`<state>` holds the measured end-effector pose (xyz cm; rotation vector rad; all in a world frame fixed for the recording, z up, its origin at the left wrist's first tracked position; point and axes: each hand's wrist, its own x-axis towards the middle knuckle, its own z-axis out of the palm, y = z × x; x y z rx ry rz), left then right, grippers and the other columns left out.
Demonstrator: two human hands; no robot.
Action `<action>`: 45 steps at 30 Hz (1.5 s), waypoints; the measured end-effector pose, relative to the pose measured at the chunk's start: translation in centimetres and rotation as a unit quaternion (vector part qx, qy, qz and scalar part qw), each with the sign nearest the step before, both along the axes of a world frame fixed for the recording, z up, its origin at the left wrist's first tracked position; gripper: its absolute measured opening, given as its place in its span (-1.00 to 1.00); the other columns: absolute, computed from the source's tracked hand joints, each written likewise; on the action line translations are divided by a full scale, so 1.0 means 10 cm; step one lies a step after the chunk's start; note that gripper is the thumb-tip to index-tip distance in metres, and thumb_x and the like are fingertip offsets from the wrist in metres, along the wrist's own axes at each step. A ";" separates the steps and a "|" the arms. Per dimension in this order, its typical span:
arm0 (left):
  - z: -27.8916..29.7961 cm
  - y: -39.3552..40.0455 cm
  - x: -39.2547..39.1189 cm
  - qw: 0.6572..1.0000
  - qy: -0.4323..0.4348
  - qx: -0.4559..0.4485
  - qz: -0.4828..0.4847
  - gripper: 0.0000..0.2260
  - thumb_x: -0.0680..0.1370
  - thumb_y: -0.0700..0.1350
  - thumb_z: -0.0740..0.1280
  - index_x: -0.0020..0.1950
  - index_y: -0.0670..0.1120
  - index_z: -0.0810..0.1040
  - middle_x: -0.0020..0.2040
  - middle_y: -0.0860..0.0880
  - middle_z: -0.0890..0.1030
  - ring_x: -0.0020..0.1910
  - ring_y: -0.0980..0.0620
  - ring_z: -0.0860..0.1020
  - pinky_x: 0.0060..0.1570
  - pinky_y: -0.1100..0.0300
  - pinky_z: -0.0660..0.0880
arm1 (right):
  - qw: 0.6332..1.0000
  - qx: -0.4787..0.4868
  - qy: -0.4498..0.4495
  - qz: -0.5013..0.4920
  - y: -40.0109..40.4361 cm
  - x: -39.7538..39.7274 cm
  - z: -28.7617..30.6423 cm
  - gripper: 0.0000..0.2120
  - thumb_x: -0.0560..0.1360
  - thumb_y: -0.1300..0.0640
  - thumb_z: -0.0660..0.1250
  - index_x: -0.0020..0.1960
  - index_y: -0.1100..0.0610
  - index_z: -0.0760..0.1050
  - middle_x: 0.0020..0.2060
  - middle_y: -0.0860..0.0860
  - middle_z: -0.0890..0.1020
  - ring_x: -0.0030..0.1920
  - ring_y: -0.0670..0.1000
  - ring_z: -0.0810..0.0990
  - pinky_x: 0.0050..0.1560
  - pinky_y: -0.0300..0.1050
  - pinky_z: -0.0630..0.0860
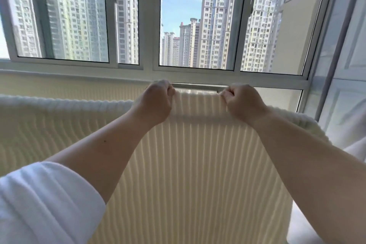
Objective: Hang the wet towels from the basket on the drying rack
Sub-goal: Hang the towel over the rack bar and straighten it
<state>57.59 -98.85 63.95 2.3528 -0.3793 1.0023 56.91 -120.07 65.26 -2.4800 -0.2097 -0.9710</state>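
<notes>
Both arms reach forward and up toward a window (198, 16) that looks out on tall apartment blocks (217, 25) under a blue sky. The left hand (156, 101) and the right hand (240, 101) are each closed in a fist, clamped on the top edge of a cream ribbed towel (198, 164), with a short stretch of that edge pulled taut between them. The towel hangs down from the two fists as a broad sheet with vertical ribs, light showing through it, and it fills most of the lower middle of the view. A horizontal metal bar (198, 86) runs just behind and above the gripped edge, between the two hands; whether the towel touches it cannot be told. To the left, more cream ribbed fabric (59, 125) spreads sideways at about the same height, and it is unclear whether it is part of the same towel. A white sleeve (39, 204) covers the left upper arm at the lower left corner. White fabric (352, 144) shows at the right edge
</notes>
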 end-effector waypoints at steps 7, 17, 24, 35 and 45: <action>0.12 0.22 -0.07 0.996 -0.030 -0.047 0.065 -0.83 0.56 -0.06 0.19 -0.04 -0.10 0.53 -0.16 -0.04 0.53 -0.16 -0.05 0.47 -0.15 0.14 0.37 | 0.994 -0.066 0.034 0.081 0.28 -0.08 0.14 -0.74 0.55 0.08 0.24 -0.18 0.21 0.56 -0.29 0.08 0.56 -0.21 0.09 0.51 -0.21 -0.13 0.37; -0.07 0.08 -0.08 0.991 0.043 0.123 0.034 -0.74 0.57 0.05 0.23 -0.02 -0.10 0.58 -0.09 -0.06 0.63 -0.17 -0.01 0.51 -0.18 0.17 0.36 | 0.981 -0.056 0.120 0.139 0.19 -0.10 -0.08 -0.78 0.49 0.00 0.37 0.05 0.10 0.64 -0.05 -0.01 0.67 0.00 -0.03 0.59 0.01 -0.20 0.44; -0.09 0.00 -0.09 0.986 0.039 0.157 0.040 -0.75 0.60 0.03 0.14 0.06 -0.08 0.53 0.06 -0.06 0.59 0.03 -0.09 0.55 0.08 0.01 0.44 | 0.980 -0.081 0.085 0.162 0.49 -0.09 -0.08 -0.74 0.49 -0.05 0.34 0.06 0.09 0.64 -0.03 -0.01 0.68 0.03 0.00 0.61 0.00 -0.18 0.44; -0.32 1.69 -0.53 0.948 0.164 0.128 0.241 -0.49 0.59 0.22 -0.06 0.48 0.04 0.18 0.52 0.00 0.17 0.51 -0.06 0.03 0.45 -0.20 -0.12 | 0.959 -0.157 0.057 0.228 1.79 -0.19 -0.14 -0.66 0.49 -0.07 0.31 0.21 0.01 0.55 0.15 0.00 0.60 0.14 0.09 0.56 0.14 -0.06 0.48; -0.40 3.36 -0.74 0.925 0.212 0.048 0.311 -0.47 0.60 0.19 -0.03 0.54 0.06 -0.01 0.56 0.05 -0.05 0.53 -0.05 -0.10 0.47 -0.14 -0.07 | 0.944 -0.237 0.070 0.219 3.01 -0.32 -0.13 -0.51 0.51 -0.12 0.26 0.38 0.03 0.39 0.29 0.02 0.49 0.25 0.10 0.48 0.27 0.03 0.41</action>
